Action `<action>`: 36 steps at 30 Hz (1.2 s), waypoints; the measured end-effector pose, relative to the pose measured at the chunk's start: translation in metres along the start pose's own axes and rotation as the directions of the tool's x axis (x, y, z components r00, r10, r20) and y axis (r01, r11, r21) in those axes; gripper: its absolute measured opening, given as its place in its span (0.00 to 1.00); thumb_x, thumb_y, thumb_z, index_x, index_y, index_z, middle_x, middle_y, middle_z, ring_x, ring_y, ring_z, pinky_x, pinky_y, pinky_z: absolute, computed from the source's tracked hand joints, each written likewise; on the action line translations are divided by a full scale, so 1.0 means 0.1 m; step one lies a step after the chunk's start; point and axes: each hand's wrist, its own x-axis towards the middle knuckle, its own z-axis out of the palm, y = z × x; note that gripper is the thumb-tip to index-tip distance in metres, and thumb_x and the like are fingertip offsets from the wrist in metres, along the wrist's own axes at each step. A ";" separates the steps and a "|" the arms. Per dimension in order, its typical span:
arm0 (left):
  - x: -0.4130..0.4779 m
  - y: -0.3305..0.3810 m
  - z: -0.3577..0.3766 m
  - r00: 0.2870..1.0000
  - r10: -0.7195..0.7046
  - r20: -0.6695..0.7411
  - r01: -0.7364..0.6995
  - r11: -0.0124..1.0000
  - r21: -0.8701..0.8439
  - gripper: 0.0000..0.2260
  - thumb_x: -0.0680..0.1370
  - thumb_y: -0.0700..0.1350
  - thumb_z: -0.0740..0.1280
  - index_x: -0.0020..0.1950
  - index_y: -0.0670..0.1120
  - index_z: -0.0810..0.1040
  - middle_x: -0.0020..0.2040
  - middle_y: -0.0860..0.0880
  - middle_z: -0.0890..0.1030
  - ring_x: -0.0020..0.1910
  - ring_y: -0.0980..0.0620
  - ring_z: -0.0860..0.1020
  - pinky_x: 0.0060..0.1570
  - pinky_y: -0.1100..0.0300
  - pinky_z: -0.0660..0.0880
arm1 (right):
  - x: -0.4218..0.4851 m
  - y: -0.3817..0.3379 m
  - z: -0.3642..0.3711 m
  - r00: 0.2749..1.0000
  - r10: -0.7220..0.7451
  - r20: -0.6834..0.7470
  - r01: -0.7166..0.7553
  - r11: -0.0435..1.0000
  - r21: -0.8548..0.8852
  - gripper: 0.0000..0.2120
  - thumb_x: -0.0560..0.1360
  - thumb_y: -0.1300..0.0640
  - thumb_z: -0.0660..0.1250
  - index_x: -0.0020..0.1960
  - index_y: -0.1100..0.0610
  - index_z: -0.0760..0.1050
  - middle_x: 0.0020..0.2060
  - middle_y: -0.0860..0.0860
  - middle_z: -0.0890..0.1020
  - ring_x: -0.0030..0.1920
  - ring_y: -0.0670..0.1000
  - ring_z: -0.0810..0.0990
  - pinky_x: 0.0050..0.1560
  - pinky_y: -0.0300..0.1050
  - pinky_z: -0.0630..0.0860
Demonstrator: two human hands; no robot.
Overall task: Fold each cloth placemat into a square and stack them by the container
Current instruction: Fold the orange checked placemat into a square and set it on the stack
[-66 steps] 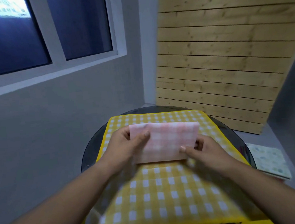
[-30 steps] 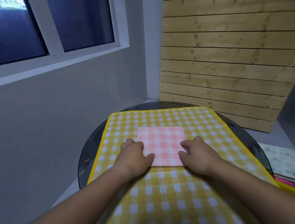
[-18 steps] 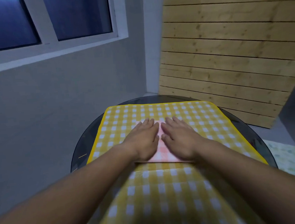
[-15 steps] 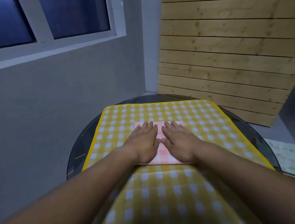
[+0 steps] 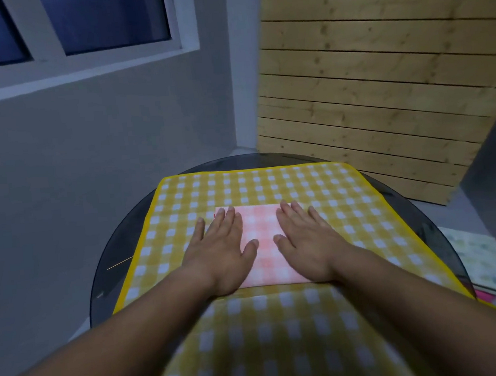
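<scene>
Mid-counter, on yellow cloth: left hand, right hand, fingers spread flat, pressing pink placemat to set creases.

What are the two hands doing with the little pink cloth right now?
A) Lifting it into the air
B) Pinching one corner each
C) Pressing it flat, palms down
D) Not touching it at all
C: the left hand and right hand lie open, palms down, on the folded pink cloth, which rests on the yellow checked mat.
</scene>
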 end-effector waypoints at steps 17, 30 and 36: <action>0.00 -0.10 -0.01 1.000 -0.003 0.024 0.002 0.999 0.034 0.36 0.80 0.67 0.41 0.81 0.49 0.38 0.81 0.49 0.35 0.79 0.47 0.34 0.76 0.43 0.34 | 0.02 0.13 -0.02 0.997 0.026 0.074 -0.025 1.000 -0.018 0.34 0.81 0.39 0.40 0.80 0.55 0.36 0.79 0.50 0.35 0.78 0.47 0.33 0.78 0.51 0.35; -0.28 -0.10 -0.42 0.932 -0.348 -0.099 0.261 0.837 -0.481 0.27 0.73 0.58 0.71 0.66 0.47 0.69 0.62 0.48 0.75 0.59 0.45 0.76 0.51 0.55 0.73 | -0.33 0.11 -0.34 0.896 0.429 -0.113 -0.221 0.652 0.725 0.14 0.76 0.55 0.67 0.60 0.56 0.73 0.40 0.49 0.80 0.38 0.49 0.80 0.39 0.43 0.73; -0.25 -0.13 -0.53 0.915 -0.404 0.027 0.343 0.740 -0.579 0.18 0.70 0.54 0.76 0.46 0.46 0.72 0.43 0.49 0.77 0.41 0.50 0.76 0.36 0.57 0.70 | -0.29 -0.02 -0.46 0.860 0.485 0.160 -0.359 0.352 0.864 0.03 0.73 0.62 0.69 0.44 0.61 0.76 0.39 0.60 0.80 0.37 0.58 0.79 0.41 0.52 0.79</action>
